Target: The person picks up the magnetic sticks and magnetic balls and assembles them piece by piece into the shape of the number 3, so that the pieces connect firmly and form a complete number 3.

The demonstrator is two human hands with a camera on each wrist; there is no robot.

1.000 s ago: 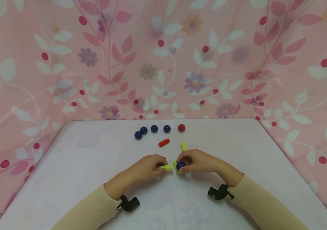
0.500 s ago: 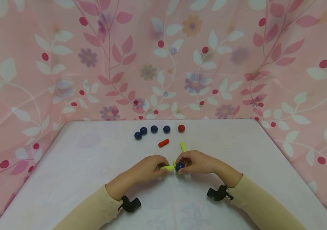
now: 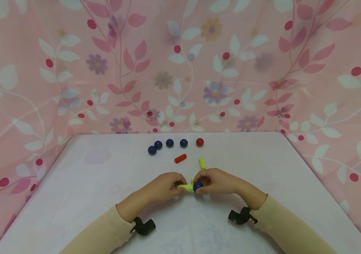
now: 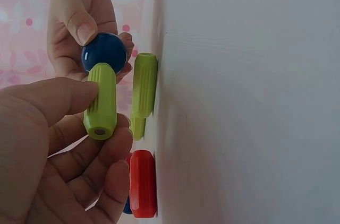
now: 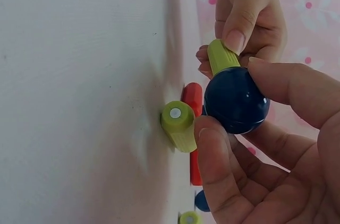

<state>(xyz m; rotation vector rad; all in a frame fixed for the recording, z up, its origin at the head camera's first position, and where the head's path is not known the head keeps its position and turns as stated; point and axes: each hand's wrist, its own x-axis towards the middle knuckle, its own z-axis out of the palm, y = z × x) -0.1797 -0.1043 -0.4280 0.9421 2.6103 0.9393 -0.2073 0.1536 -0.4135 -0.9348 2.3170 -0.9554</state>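
left of the blue ball (image 5: 236, 100), the left hand (image 3: 164, 185) pinches a yellow-green rod (image 4: 101, 102), its tip seemingly touching the ball; the right hand (image 3: 217, 180) grips the ball. best aim the rod steadily at the ball's centre.

L & R sleeves (image 3: 96, 229) are plain beige, w/ blk bent-tube cams (image 3: 144, 227) nr both cuffs (image 3: 121, 216).
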